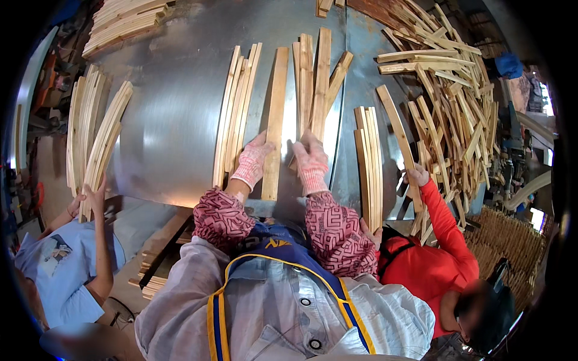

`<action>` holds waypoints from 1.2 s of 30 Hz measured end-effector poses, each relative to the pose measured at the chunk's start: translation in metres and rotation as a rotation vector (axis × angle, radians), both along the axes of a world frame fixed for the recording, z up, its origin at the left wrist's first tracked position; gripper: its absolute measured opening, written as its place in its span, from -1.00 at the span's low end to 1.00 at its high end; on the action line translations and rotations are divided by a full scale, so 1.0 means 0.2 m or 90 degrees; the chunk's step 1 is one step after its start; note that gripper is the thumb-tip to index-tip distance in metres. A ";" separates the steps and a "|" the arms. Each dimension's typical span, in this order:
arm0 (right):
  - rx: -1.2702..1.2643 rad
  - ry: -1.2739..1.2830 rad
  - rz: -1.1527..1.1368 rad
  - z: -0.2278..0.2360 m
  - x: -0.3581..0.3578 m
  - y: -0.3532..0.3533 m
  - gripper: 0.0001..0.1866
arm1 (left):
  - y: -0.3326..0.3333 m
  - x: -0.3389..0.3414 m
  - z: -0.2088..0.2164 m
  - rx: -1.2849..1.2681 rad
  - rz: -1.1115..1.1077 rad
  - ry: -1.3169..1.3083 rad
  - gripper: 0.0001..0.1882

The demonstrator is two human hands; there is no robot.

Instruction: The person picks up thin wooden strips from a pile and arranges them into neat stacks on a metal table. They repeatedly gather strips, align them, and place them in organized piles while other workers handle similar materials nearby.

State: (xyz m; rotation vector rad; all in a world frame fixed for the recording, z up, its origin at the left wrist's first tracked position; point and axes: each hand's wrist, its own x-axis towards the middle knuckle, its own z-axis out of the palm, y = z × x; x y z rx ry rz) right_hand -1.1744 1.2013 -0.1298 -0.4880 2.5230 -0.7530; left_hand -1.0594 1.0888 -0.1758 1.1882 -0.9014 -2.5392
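Note:
Both my hands wear pale pink-and-white gloves. My left hand (252, 160) is closed at the left edge of a single wooden slat (276, 114), its thumb over the face of the wood. To the left of that hand stands a row of slats laid side by side (239, 102). My right hand (311, 161) is closed over the near ends of a few loosely fanned slats (306, 84); its fingertips are partly hidden. One slat of that group (339, 81) slants off to the right.
A metal table (174, 120) lies under the wood. At left, a person in light blue holds slats (105, 144). At right, a person in red holds a slat (397, 132) beside a bundle (371, 162). A jumbled slat pile (457, 114) covers the far right; stacked slats (123, 27) sit far left.

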 end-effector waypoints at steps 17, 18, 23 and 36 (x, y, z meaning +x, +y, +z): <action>-0.073 0.386 0.120 0.24 -0.05 -0.15 -0.47 | -0.58 0.46 0.53 -0.962 -0.457 -0.675 -0.72; -0.050 0.354 0.185 0.26 -0.09 -0.10 -0.36 | -0.59 0.65 0.34 -0.948 -0.331 -0.718 -0.71; 0.375 0.003 0.062 0.29 0.08 0.02 0.00 | -0.48 1.12 -0.17 -0.673 -0.248 -0.901 -0.59; -0.107 -0.573 0.091 0.25 0.21 0.31 -0.46 | 0.11 0.04 0.17 -0.079 -0.248 0.011 -0.52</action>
